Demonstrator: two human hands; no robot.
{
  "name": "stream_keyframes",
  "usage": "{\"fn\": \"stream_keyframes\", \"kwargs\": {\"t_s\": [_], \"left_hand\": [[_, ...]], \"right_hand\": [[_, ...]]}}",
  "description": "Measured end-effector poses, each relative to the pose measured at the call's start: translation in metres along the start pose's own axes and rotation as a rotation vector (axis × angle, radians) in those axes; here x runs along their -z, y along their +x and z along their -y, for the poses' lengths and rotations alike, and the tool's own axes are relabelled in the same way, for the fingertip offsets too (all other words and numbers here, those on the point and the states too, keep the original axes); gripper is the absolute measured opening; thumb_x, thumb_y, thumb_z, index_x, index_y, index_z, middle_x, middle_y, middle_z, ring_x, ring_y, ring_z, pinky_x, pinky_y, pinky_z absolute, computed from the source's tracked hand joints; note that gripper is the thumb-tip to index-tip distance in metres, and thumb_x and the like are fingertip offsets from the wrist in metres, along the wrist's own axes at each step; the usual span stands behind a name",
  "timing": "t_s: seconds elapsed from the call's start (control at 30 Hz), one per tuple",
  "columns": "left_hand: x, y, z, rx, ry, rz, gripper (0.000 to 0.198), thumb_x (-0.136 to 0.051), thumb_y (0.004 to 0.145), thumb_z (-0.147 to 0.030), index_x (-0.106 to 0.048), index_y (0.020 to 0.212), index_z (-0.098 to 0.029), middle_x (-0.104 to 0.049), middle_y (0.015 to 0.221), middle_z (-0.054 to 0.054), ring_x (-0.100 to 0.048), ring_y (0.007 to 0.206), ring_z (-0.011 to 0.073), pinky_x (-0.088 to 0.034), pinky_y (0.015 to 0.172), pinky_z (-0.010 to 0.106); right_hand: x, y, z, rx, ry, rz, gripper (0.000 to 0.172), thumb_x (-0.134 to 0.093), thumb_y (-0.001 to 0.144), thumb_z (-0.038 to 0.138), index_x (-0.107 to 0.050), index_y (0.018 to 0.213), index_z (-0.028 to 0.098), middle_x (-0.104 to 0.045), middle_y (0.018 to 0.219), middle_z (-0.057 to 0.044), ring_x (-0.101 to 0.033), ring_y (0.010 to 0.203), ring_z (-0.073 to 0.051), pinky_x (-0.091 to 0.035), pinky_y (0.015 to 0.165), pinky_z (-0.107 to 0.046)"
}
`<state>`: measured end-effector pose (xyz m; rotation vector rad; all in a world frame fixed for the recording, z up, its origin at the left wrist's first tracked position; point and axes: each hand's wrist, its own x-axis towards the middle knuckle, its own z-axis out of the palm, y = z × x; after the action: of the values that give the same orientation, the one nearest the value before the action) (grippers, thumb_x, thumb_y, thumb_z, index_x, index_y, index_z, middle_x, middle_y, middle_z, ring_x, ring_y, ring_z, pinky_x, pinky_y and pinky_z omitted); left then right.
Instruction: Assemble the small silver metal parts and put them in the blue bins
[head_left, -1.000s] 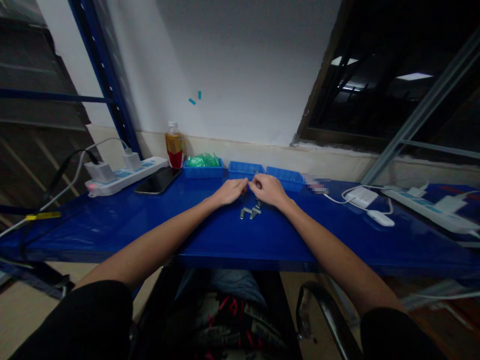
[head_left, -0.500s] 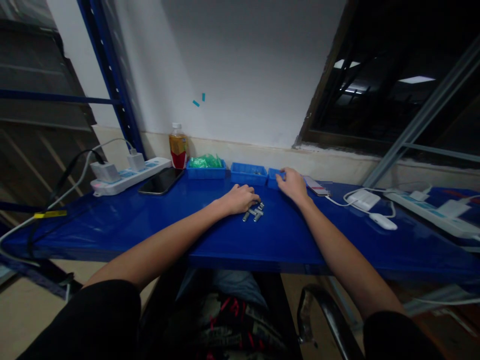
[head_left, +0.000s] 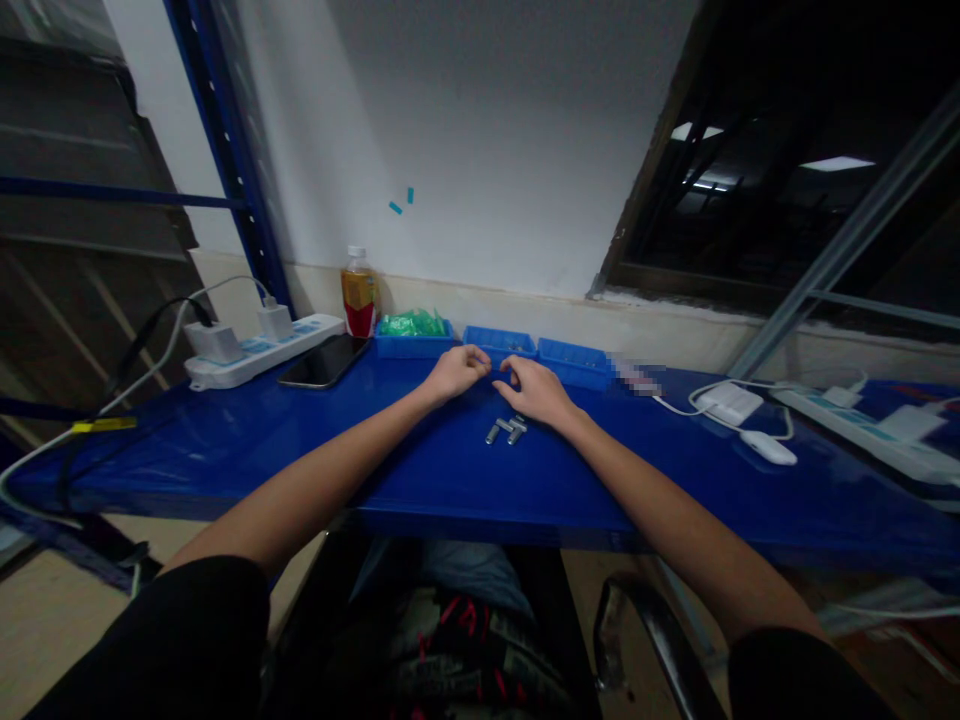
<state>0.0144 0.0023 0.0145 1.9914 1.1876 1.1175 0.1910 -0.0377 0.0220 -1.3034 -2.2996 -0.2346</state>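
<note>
Above the blue table, my left hand (head_left: 457, 372) has its thumb and fingertips pinched together. Whatever they may hold is too small to make out. Just to its right is my right hand (head_left: 535, 390), its fingers curved and the thumb apart, with no object visible between them. The fingertips of both hands nearly meet in front of the middle blue bin (head_left: 498, 358). Close below my right hand lie several small silvery metal cylinders (head_left: 493, 435) in a loose pile. A right-hand blue bin (head_left: 576, 375) stands behind my right hand.
A blue bin (head_left: 412, 347) of green plastic packets (head_left: 412, 322) and a drink bottle (head_left: 360, 295) stand at the back left. Nearby are a black phone (head_left: 326, 362) and a power strip (head_left: 259, 355). White chargers with cables (head_left: 726, 402) lie on the right.
My left hand has lifted away from the metal cylinders towards the middle bin. My right hand has left the right-hand bin and come across beside my left hand.
</note>
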Motion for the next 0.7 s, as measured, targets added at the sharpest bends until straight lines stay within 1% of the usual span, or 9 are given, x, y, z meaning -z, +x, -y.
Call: {"fn": "stream_keyframes", "kwargs": {"t_s": [0.07, 0.13, 0.23, 0.33, 0.43, 0.53, 0.6, 0.63, 0.7], "left_hand": [[-0.003, 0.001, 0.000, -0.008, -0.166, -0.004, 0.013, -0.062, 0.069, -0.021, -0.062, 0.079, -0.012, -0.065, 0.069, 0.002, -0.058, 0.064, 0.0118, -0.044, 0.062, 0.022], [-0.008, 0.000, 0.000, -0.013, -0.257, 0.002, 0.017, -0.066, 0.068, -0.026, -0.060, 0.075, -0.012, -0.063, 0.065, 0.001, -0.055, 0.061, 0.0108, -0.042, 0.060, 0.022], [-0.013, -0.001, -0.001, -0.027, -0.268, -0.003, 0.029, -0.070, 0.067, -0.039, -0.058, 0.073, -0.013, -0.061, 0.064, 0.000, -0.054, 0.059, 0.0107, -0.041, 0.058, 0.022], [-0.013, -0.002, -0.003, -0.056, -0.216, 0.006, 0.033, -0.063, 0.075, -0.046, -0.059, 0.075, -0.013, -0.064, 0.070, 0.003, -0.057, 0.065, 0.0129, -0.044, 0.063, 0.025], [-0.011, -0.005, -0.007, -0.103, -0.008, 0.034, 0.033, -0.049, 0.086, -0.043, -0.062, 0.081, -0.013, -0.068, 0.078, 0.005, -0.061, 0.072, 0.0156, -0.046, 0.069, 0.027], [-0.014, -0.011, -0.011, -0.281, 0.285, 0.133, 0.024, -0.047, 0.089, -0.030, -0.064, 0.095, -0.015, -0.069, 0.089, 0.005, -0.061, 0.082, 0.0175, -0.045, 0.077, 0.028], [-0.017, -0.016, -0.013, -0.414, 0.428, 0.230, 0.025, -0.049, 0.088, -0.023, -0.063, 0.107, -0.017, -0.068, 0.097, 0.006, -0.060, 0.090, 0.0185, -0.044, 0.083, 0.030], [-0.019, -0.018, -0.013, -0.464, 0.483, 0.275, 0.028, -0.049, 0.088, -0.022, -0.062, 0.112, -0.019, -0.067, 0.100, 0.006, -0.059, 0.093, 0.0189, -0.043, 0.085, 0.030], [-0.021, -0.020, -0.013, -0.516, 0.571, 0.348, 0.030, -0.049, 0.089, -0.024, -0.062, 0.116, -0.023, -0.065, 0.105, 0.006, -0.058, 0.097, 0.0197, -0.042, 0.087, 0.031]], "right_hand": [[-0.001, 0.000, 0.002, 0.007, -0.031, -0.028, 0.022, -0.056, 0.085, 0.035, -0.056, 0.099, 0.019, -0.063, 0.085, -0.004, -0.057, 0.078, -0.017, -0.036, 0.066, -0.026], [-0.004, 0.000, 0.004, 0.008, -0.069, -0.051, 0.017, -0.053, 0.087, 0.033, -0.056, 0.095, 0.019, -0.064, 0.087, -0.005, -0.057, 0.079, -0.018, -0.035, 0.067, -0.027], [-0.006, 0.000, 0.005, -0.001, -0.109, -0.068, 0.013, -0.048, 0.088, 0.028, -0.057, 0.090, 0.018, -0.065, 0.087, -0.006, -0.057, 0.080, -0.019, -0.035, 0.067, -0.028], [0.000, 0.002, 0.002, -0.005, -0.110, -0.130, 0.014, -0.046, 0.088, 0.027, -0.057, 0.086, 0.018, -0.064, 0.082, -0.006, -0.057, 0.077, -0.019, -0.036, 0.067, -0.029], [0.021, 0.003, -0.005, 0.004, -0.038, -0.332, 0.018, -0.043, 0.089, 0.029, -0.057, 0.083, 0.018, -0.060, 0.073, -0.004, -0.055, 0.071, -0.018, -0.037, 0.067, -0.029], [0.049, 0.002, -0.021, 0.004, 0.050, -0.673, 0.022, -0.039, 0.091, 0.031, -0.056, 0.087, 0.018, -0.057, 0.073, -0.004, -0.054, 0.070, -0.017, -0.039, 0.069, -0.029], [0.064, -0.001, -0.037, -0.060, 0.048, -0.864, 0.023, -0.037, 0.091, 0.032, -0.056, 0.091, 0.018, -0.056, 0.074, -0.004, -0.054, 0.071, -0.017, -0.040, 0.069, -0.030], [0.069, -0.002, -0.046, -0.110, 0.029, -0.894, 0.024, -0.037, 0.090, 0.032, -0.056, 0.092, 0.018, -0.056, 0.073, -0.004, -0.053, 0.070, -0.018, -0.040, 0.070, -0.031], [0.073, -0.006, -0.065, -0.233, -0.026, -0.810, 0.022, -0.041, 0.088, 0.033, -0.057, 0.092, 0.018, -0.054, 0.069, -0.003, -0.053, 0.068, -0.018, -0.039, 0.069, -0.032]]}}
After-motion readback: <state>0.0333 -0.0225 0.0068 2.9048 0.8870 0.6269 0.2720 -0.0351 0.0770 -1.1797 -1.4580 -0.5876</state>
